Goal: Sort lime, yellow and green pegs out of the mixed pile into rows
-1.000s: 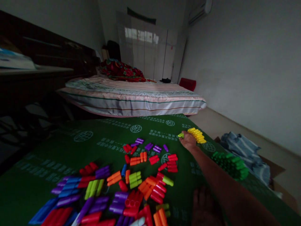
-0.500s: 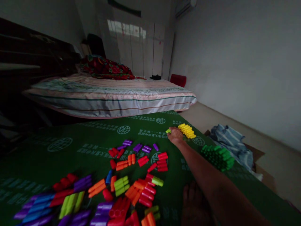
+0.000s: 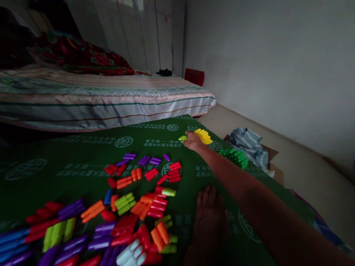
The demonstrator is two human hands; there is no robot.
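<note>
We are holding our right arm point(image 3: 249, 195) stretched out over a green sheet point(image 3: 83, 155) with white writing and round globe marks. Our right hand point(image 3: 193, 141) is staying low near the far end of the sheet. A small lime piece point(image 3: 182, 138) is showing right at our fingertips, on the left side of the hand. The hand is looking small and dark, so we cannot tell if our fingers are pinching the lime piece or just touching it. Some yellow pieces point(image 3: 204, 136) are sitting in a bunch just beside the hand, on its other side. A pile of green pieces point(image 3: 235, 158) is sitting to the right of our arm. Our bare foot point(image 3: 209, 210) is resting on the sheet, left of the arm. Purple pieces point(image 3: 155, 160), red pieces point(image 3: 174, 172), orange pieces point(image 3: 160, 236) and white pieces point(image 3: 131, 254) are lying around on the left. Behind the sheet, a bed point(image 3: 111, 96) is wearing a stripy cover, and a red flowery blanket point(image 3: 91, 55) is lying on top.
</note>
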